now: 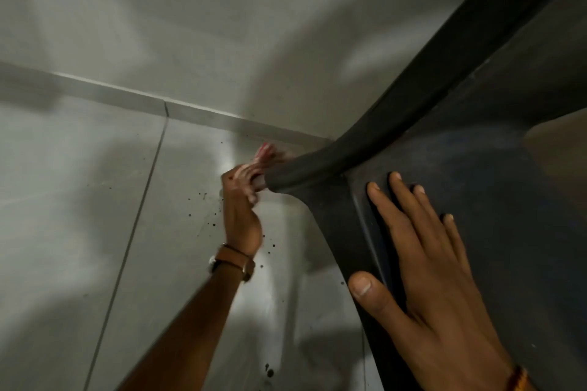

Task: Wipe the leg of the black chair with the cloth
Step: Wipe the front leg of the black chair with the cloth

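Right hand [441,267] flat on the black chair [476,174], left hand [243,203] working the cloth [265,152] on the leg.

Nearest, the right hand lies spread with fingers open on the chair's dark top, gripping nothing, apparently steadying it. Further left, the left hand, a brown watch strap [233,262] on its wrist, is curled around a pinkish, blurred cloth, pressed against the leg [286,173] low down, near the tiled floor [95,200]. Beyond runs the skirting and the wall [158,9]. The wipe looks under way at the lower leg; how much is already clean cannot be told, and dark specks dot the floor nearby.
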The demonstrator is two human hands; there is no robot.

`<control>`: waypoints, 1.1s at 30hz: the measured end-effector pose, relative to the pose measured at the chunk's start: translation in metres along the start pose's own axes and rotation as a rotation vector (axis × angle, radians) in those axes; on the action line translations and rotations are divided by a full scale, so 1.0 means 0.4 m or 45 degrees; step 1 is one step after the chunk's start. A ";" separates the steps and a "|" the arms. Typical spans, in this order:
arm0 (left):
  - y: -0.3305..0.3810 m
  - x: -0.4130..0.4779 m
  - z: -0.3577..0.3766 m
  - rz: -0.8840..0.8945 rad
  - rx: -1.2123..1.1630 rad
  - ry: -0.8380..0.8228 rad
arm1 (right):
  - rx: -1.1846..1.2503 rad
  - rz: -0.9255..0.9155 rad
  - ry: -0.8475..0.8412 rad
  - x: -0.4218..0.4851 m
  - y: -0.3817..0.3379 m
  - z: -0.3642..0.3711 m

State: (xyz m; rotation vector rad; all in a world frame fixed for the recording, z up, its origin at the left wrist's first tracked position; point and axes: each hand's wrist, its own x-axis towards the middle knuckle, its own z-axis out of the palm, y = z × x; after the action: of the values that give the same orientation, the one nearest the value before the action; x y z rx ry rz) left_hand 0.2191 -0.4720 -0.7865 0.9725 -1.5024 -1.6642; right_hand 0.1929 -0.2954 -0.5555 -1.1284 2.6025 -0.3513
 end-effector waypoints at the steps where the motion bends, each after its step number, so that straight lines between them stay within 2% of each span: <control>1: -0.047 0.028 -0.020 -0.008 0.064 -0.052 | 0.000 -0.005 0.006 0.000 0.002 0.000; 5: -0.248 0.108 -0.102 -0.169 0.385 -0.180 | 0.004 -0.009 0.006 0.005 0.008 0.004; 7: -0.284 0.103 -0.113 -0.357 0.465 -0.148 | 0.007 -0.018 0.009 0.006 0.012 0.005; 9: -0.259 0.088 -0.095 -0.436 0.449 -0.115 | 0.010 -0.018 0.013 0.005 0.012 0.005; 13: -0.091 0.030 -0.044 -0.089 0.132 0.014 | 0.004 -0.011 0.000 0.003 0.007 0.001; 15: 0.024 -0.026 -0.013 -0.047 0.034 0.116 | 0.009 0.004 -0.004 0.002 0.003 0.000; 18: 0.167 -0.104 0.024 -0.004 -0.109 0.157 | 0.011 0.016 -0.028 0.002 -0.002 -0.003; 21: 0.150 -0.092 0.026 0.036 -0.112 0.186 | 0.006 0.014 -0.032 0.002 -0.001 -0.005; 24: -0.015 -0.014 -0.010 0.023 0.096 0.151 | 0.011 0.000 -0.018 0.004 0.004 -0.004; 26: -0.138 0.043 -0.050 -0.083 0.355 0.006 | 0.015 -0.012 -0.010 0.003 0.008 -0.002; 27: -0.189 0.071 -0.069 -0.219 0.460 -0.061 | 0.023 -0.016 -0.005 0.003 0.010 0.000; 29: -0.251 0.110 -0.085 -0.563 0.489 -0.064 | 0.030 -0.027 0.000 0.004 0.014 0.004; 30: -0.263 0.116 -0.082 -0.636 0.458 -0.029 | 0.031 -0.030 -0.001 0.004 0.016 0.004; 33: -0.213 0.087 -0.063 -0.541 0.392 0.085 | 0.034 -0.024 0.000 0.002 0.015 0.003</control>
State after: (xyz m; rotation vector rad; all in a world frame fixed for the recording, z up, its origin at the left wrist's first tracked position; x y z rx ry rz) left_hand 0.2236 -0.5058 -0.8754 1.5887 -1.6171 -1.6854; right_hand 0.1887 -0.2922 -0.5586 -1.1447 2.5808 -0.3883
